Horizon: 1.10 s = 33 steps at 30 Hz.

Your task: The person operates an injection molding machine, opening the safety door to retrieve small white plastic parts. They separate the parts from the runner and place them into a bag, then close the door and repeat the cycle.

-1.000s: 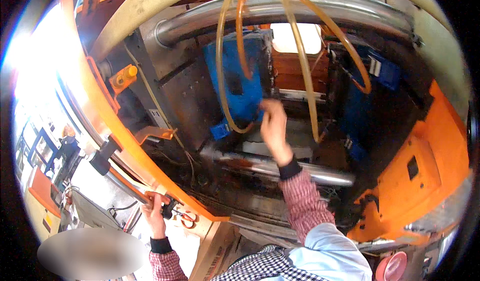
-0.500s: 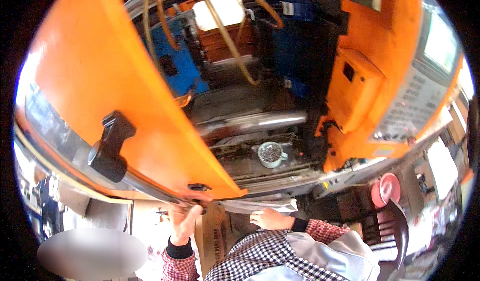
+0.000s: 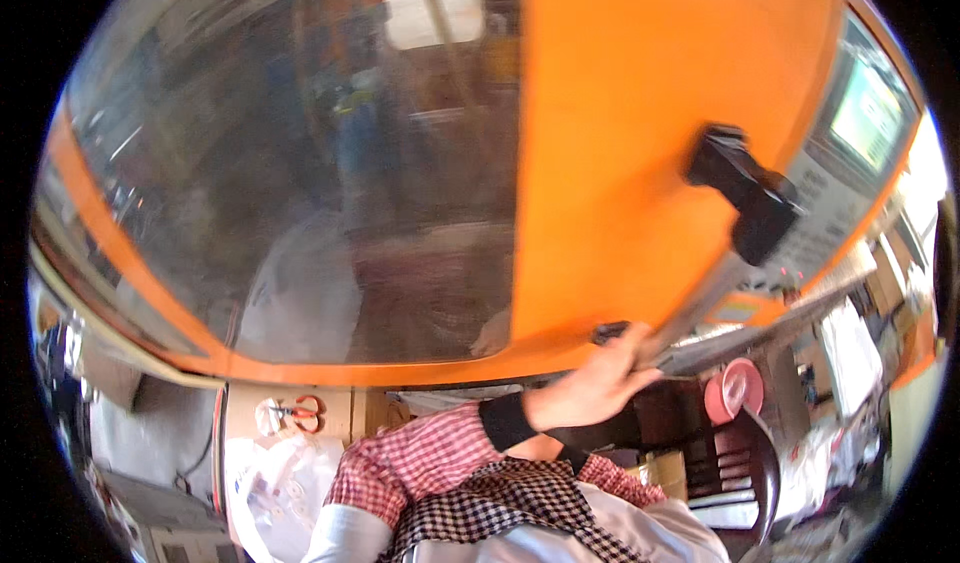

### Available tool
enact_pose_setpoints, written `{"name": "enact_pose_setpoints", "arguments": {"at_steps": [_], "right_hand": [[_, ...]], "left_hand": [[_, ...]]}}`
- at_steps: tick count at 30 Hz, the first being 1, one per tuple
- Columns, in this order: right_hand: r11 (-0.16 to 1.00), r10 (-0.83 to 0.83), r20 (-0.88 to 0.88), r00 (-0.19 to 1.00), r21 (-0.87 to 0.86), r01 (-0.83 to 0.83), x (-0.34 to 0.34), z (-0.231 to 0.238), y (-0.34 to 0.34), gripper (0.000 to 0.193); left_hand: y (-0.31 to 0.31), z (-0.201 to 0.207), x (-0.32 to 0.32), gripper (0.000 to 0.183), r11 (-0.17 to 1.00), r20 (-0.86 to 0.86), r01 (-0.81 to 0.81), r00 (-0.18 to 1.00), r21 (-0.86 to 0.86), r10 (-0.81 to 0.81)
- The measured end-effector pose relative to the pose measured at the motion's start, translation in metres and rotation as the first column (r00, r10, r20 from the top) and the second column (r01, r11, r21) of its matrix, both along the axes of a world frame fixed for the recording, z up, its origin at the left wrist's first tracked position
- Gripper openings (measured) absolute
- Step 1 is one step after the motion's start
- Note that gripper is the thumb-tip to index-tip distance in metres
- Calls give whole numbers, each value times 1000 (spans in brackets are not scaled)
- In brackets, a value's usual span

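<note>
orange sliding door (image 3: 640, 163) lower edge under left hand (image 3: 590, 388) grip, fingers clamped on it.

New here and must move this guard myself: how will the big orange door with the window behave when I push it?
The orange door looks rigid and heavy: broad panel, large window. It probably slides sideways rather than tips. The left hand grips its lower edge.

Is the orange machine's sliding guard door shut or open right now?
Shut, as far as shows: the orange door with its window spans the machine's front, and the left hand is at its lower edge. The latch cannot be seen.
</note>
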State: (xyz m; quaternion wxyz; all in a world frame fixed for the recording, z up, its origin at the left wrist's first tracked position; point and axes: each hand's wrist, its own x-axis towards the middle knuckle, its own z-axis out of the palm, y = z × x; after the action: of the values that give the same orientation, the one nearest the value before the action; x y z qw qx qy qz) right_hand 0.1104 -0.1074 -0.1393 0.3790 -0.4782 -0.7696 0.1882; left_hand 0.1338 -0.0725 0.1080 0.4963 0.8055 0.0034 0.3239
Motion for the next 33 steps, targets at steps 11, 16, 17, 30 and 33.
{"name": "enact_pose_setpoints", "arguments": {"at_steps": [11, 16, 17, 30, 33], "right_hand": [[980, 82, 323, 943, -199, -17, 64, 34, -7, 22], [949, 290, 341, 894, -221, -224, 36, 51, 24, 23], [932, 353, 345, 869, -214, -294, 21, 55, 34, 24], [469, 832, 390, 396, -112, -876, -302, 29, 72, 42], [447, 744, 483, 463, 155, -881, -385, 0, 77, 44]], "left_hand": [[-30, -15, 69, 52, 999, 200, -8, 980, 45, -1], [-39, -21, 91, 48, 958, 300, -171, 949, 229, 98], [-28, -7, 84, 58, 950, 236, -96, 972, 298, 25], [-164, -143, -327, 16, -270, -548, -922, -79, -276, 832], [-242, -165, -324, 20, -541, -670, -810, -272, -228, 691]]}}
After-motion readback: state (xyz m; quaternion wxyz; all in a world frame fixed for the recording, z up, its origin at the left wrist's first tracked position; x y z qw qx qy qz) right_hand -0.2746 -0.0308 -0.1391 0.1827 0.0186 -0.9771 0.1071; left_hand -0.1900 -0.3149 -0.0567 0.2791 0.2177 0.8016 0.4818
